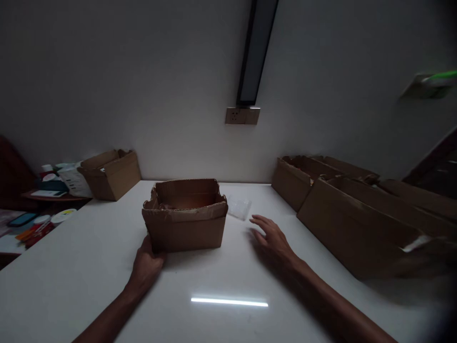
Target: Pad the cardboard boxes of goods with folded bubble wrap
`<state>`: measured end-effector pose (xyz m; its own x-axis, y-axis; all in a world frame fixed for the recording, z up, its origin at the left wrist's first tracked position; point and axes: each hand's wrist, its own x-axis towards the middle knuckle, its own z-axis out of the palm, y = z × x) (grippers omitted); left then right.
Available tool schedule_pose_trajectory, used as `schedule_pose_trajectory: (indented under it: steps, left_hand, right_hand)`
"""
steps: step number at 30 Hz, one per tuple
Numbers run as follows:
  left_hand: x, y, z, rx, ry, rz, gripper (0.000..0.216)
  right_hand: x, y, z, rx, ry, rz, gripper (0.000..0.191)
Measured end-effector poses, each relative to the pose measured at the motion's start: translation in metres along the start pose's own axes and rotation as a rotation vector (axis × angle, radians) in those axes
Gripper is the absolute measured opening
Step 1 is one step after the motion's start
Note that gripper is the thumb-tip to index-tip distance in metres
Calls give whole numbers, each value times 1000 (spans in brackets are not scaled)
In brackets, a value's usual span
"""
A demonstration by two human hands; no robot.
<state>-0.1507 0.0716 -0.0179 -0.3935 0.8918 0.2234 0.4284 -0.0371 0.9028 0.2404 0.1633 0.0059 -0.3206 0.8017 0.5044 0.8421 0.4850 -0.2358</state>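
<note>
A brown cardboard box point(185, 231) with rough-cut edges and an open top is near the middle of the white table. My left hand point(147, 262) grips its lower left corner, with the fingers partly hidden behind and beneath the cardboard. Most of what lies inside the box is hidden by its front wall. My right hand point(273, 238) is open above the table to the right, fingers spread and holding nothing. Just beyond its fingertips lies a clear plastic piece point(240, 207), close to the box's right side; its exact kind cannot be made out.
Several open cardboard boxes point(350, 224) line the table's right side. Another cardboard box point(114, 176) stands at the back left corner. Past the left edge, a lower shelf point(80, 196) holds tubs and a phone. Behind the table is a wall with a socket point(243, 116).
</note>
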Motion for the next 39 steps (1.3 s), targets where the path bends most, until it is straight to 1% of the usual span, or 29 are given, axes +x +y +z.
schedule_pose_trajectory:
  steps: [3, 6, 8, 10, 13, 15, 17, 18, 20, 22, 23, 24, 25, 26, 28, 29, 30, 32, 33, 36, 39]
  left_hand:
    - [0, 0, 1, 4, 6, 14, 52]
    - [1, 0, 1, -6, -9, 31, 52]
    - [2, 0, 1, -2, -12, 28, 50]
    - [3, -1, 1, 11, -7, 29, 48]
    - [5, -4, 1, 25, -10, 32, 48]
    - [5, -6, 1, 29, -12, 42, 47]
    - [5, -7, 1, 40, -12, 52, 47]
    - [5, -7, 0, 50, -10, 53, 47]
    - [4, -5, -1, 69, -10, 49, 49]
    - [4, -3, -1, 80, -10, 47, 49]
    - [4, -2, -1, 86, -9, 44, 50]
    - [4, -2, -2, 90, -9, 41, 51]
    - [3, -2, -2, 91, -9, 38, 52]
    - [3, -2, -2, 88, -11, 34, 53]
    - [2, -4, -3, 79, -24, 21, 55]
    - [2, -4, -4, 74, -28, 13, 57]
    - [1, -5, -5, 68, -32, 4, 58]
    - [0, -5, -6, 51, -38, -15, 61]
    - [0, -5, -6, 40, -42, -27, 62]
    - [2, 0, -1, 11, -39, -73, 63]
    - [11, 9, 14, -3, -31, -50, 57]
  right_hand:
    - [32, -14, 17, -39, -68, -10, 36]
    - [68, -30, 38, -30, -97, 0, 37]
    - [89, -36, 50, -21, -104, 38, 37]
    - [107, -38, 57, -3, -95, 106, 32]
    - [122, -31, 53, 57, -29, 246, 17]
    - [123, -21, 40, 123, 61, 351, 16]
    - [111, -12, 21, 214, 155, 453, 19]
    - [100, -9, 11, 271, 192, 498, 21]
    - [64, -8, -9, 387, 237, 560, 28]
    - [17, -15, -28, 525, 216, 613, 36]
    - [-9, -21, -36, 612, 172, 648, 40]
    - [-34, -27, -44, 805, 58, 752, 42]
    - [-57, -35, -52, 938, -56, 849, 44]
    - [-75, -43, -59, 995, -175, 885, 45]
    - [-98, -60, -71, 1049, -366, 853, 44]
    - [-102, -68, -74, 1049, -421, 803, 41]
    - [-101, -75, -75, 1057, -447, 749, 38]
    - [-89, -87, -68, 1088, -438, 664, 38]
    - [-80, -91, -61, 1103, -420, 622, 42]
    - [-48, -102, -26, 1101, -365, 473, 59]
    - [-16, -111, 13, 1015, -292, 334, 61]
